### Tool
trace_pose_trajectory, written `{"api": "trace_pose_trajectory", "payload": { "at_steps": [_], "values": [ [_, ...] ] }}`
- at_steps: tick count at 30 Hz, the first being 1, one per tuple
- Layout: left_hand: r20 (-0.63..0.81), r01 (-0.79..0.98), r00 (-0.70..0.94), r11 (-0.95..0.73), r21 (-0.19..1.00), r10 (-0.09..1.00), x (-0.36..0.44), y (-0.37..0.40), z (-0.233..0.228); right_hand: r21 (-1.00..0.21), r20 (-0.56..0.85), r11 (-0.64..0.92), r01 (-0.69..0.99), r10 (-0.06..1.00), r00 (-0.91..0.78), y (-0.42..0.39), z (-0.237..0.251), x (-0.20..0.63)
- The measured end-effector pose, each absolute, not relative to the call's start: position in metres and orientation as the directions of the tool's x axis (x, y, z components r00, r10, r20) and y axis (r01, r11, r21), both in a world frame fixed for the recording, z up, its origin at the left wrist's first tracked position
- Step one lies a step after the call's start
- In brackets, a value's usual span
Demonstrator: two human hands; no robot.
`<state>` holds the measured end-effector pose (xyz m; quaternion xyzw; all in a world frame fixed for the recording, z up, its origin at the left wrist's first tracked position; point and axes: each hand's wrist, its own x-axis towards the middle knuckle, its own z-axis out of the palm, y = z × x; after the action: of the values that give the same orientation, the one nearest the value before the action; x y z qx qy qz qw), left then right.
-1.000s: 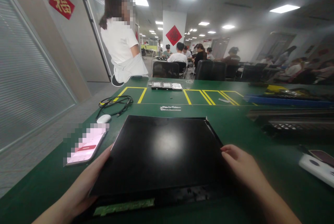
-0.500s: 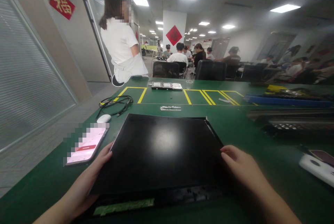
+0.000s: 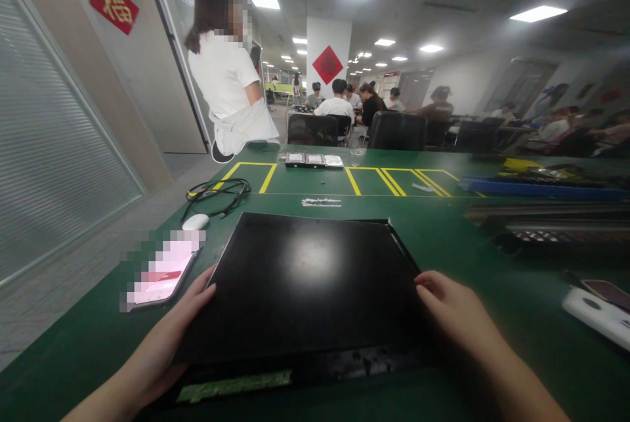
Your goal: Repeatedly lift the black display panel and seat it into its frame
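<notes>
Left hand (image 3: 165, 343): gripping the black panel (image 3: 305, 284) at its left edge.
Right hand (image 3: 455, 317): gripping its right edge.
Panel: lying on the green table (image 3: 443, 232).
Phone (image 3: 160, 274): lying just left.

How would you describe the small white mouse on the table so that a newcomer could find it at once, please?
Start at the green table and the big black panel held by the left hand and right hand. Just beyond the panel's far left corner, past the phone, lies the mouse. It is the only small white oval there, beside a black cable.
</notes>
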<state>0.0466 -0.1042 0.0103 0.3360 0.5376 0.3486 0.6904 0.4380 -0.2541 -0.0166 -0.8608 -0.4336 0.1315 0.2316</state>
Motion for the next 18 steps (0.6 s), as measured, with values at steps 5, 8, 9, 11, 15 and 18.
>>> {"api": "trace_pose_trajectory", "payload": {
  "at_steps": [5, 8, 9, 11, 15, 18],
  "values": [
    [-0.514, -0.111, 0.169, 0.535, 0.838, 0.841, 0.044, -0.1038, 0.0078, -0.507, -0.037, -0.529, 0.68, 0.802, 0.597, -0.2538, -0.0144, 0.4368],
    [-0.511, -0.118, 0.202, 0.539, 0.834, 0.835, 0.0432, -0.1028, 0.0073, -0.497, -0.042, -0.538, 0.681, 0.799, 0.6, -0.254, -0.0133, 0.4361],
    [-0.512, -0.118, 0.205, 0.54, 0.833, 0.834, 0.0431, -0.1024, 0.0073, -0.494, -0.042, -0.538, 0.683, 0.8, 0.599, -0.2541, -0.0133, 0.4361],
    [-0.517, -0.113, 0.195, 0.542, 0.832, 0.834, 0.0432, -0.1018, 0.007, -0.491, -0.035, -0.534, 0.688, 0.802, 0.597, -0.2541, -0.0138, 0.4366],
    [-0.53, -0.111, 0.195, 0.556, 0.824, 0.825, 0.0428, -0.1011, 0.0056, -0.515, -0.013, -0.523, 0.679, 0.797, 0.604, -0.2535, -0.0157, 0.4386],
    [-0.523, -0.103, 0.198, 0.549, 0.83, 0.829, 0.043, -0.1016, 0.0059, -0.539, -0.009, -0.523, 0.661, 0.788, 0.616, -0.2536, -0.0166, 0.4398]
  ]
}}
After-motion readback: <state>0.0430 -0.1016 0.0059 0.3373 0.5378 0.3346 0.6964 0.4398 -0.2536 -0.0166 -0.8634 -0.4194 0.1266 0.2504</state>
